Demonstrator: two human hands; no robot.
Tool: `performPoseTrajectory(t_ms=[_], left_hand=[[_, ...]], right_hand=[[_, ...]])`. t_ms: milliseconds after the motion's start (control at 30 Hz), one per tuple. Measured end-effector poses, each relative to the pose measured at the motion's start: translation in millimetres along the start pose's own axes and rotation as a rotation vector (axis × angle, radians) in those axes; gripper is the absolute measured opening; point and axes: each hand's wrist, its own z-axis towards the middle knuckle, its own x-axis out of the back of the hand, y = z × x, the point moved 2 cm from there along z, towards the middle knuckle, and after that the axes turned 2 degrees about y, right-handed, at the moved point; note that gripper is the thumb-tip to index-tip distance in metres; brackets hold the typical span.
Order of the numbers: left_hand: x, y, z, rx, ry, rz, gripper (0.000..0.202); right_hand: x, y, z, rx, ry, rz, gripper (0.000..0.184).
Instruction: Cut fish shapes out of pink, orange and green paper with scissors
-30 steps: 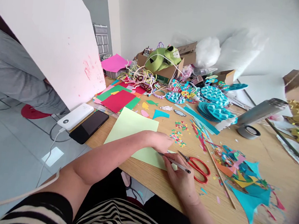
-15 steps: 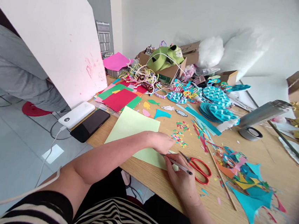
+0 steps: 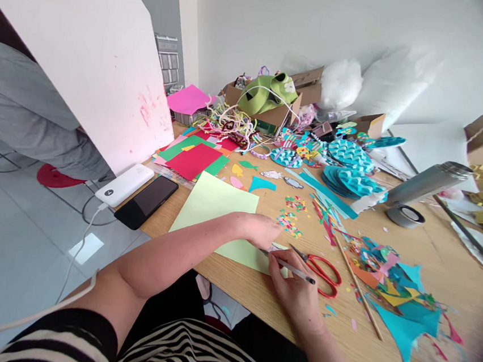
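A pen with a clear barrel and dark end is pinched in my right hand, its tip end low over the lower right corner of a pale green sheet of paper. My left hand rests on the same sheet just ahead of the pen, fingers bent down and pressed together. By its fingertips shows a bit of a small whitish piece, mostly hidden. Red-handled scissors lie right beside my right hand, touching the table. Past my left hand are small piles of coloured paper dots.
Left of the sheet lie a black phone and a white power bank. Coloured paper and paper fish sit behind. To the right are a wooden stick, paper scraps, tape and a metal flask.
My right hand and the pen have shifted very slightly, the pen's dark end moving a little right. My left hand and the sheet stay where they were.
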Motion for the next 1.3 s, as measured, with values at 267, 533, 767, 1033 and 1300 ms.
performPoseTrajectory(t_ms=[267,533,767,1033,1300], left_hand=[[0.3,-0.3,1.9,0.001,-0.013,0.019,0.042],[3.6,-1.1,0.4,0.013,-0.038,0.022,0.043],[2.1,-1.7,0.6,0.01,-0.03,0.018,0.043],[2.4,-2.3,-0.8,0.006,-0.029,0.017,0.04],[1.7,-3.0,-0.4,-0.004,-0.025,0.019,0.037]], right_hand=[[2.1,-0.6,0.4,-0.002,0.006,-0.005,0.008],[-1.4,0.2,1.1,0.021,-0.017,-0.006,0.007],[-3.8,1.0,2.1,0.025,-0.027,-0.017,0.009],[-4.1,0.4,3.8,0.002,-0.054,-0.01,0.012],[-4.2,-3.8,4.6,-0.021,-0.053,0.015,0.01]])
